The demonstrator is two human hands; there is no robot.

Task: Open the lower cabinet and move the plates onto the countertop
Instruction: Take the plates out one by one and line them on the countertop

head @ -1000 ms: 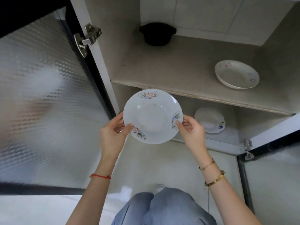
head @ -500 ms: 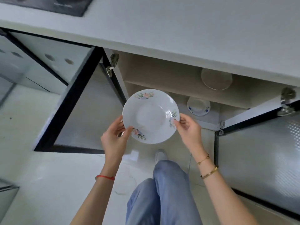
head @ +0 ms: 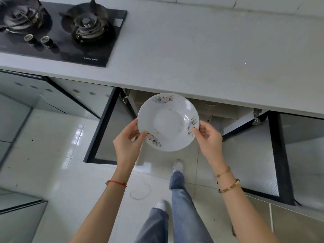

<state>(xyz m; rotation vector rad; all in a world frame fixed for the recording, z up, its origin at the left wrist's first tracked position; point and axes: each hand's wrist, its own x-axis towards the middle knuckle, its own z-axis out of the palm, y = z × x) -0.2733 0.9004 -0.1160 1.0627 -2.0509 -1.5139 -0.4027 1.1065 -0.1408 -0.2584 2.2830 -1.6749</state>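
I hold a white plate (head: 168, 122) with floral prints by its rim, level, just below and in front of the countertop edge. My left hand (head: 128, 139) grips its left edge and my right hand (head: 207, 135) grips its right edge. The grey countertop (head: 201, 55) stretches across the upper view. Under it the lower cabinet (head: 219, 109) stands open, its inside mostly hidden by the counter overhang and the plate.
A black gas stove (head: 57, 28) with two burners sits on the counter at the upper left. Frosted-glass cabinet doors swing out at the left (head: 108, 130) and right (head: 259, 155). My legs stand on the glossy tiled floor (head: 52, 155).
I have risen from crouching at the cabinet; the plate came up and out with both hands. The view now shows the countertop and stove, and the plates left on the shelves are out of sight.
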